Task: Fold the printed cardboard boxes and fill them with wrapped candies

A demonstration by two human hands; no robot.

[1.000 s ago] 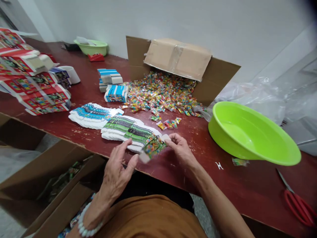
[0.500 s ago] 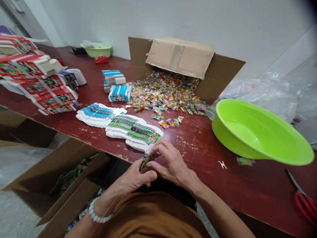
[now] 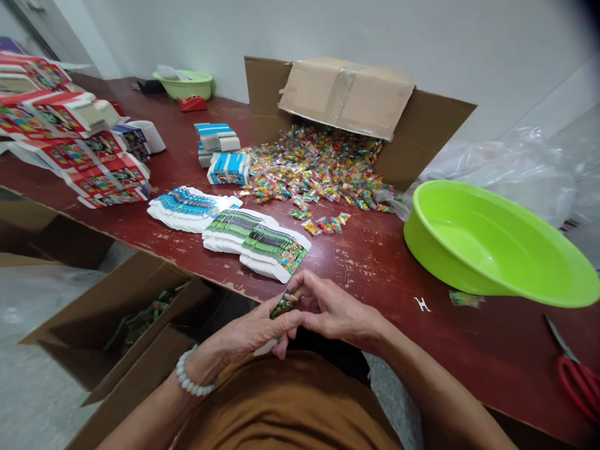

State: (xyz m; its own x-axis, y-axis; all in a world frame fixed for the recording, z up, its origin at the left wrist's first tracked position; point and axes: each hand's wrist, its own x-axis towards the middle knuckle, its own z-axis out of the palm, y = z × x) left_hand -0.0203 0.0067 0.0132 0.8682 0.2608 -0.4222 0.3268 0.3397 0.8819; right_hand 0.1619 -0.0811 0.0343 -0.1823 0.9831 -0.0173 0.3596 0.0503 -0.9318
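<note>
Gripping printed carton (image 3: 284,304) in curled left hand (image 3: 255,328), beside half-closed right hand (image 3: 337,307) of unclear hold. Near green card row (image 3: 274,245).

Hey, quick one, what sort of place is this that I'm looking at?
Probably a small packing workshop. A heap of little colourful packets spills from an open cardboard box, a fanned row of green cartons lies nearer, and bundles of red cartons are stacked on the left.
</note>
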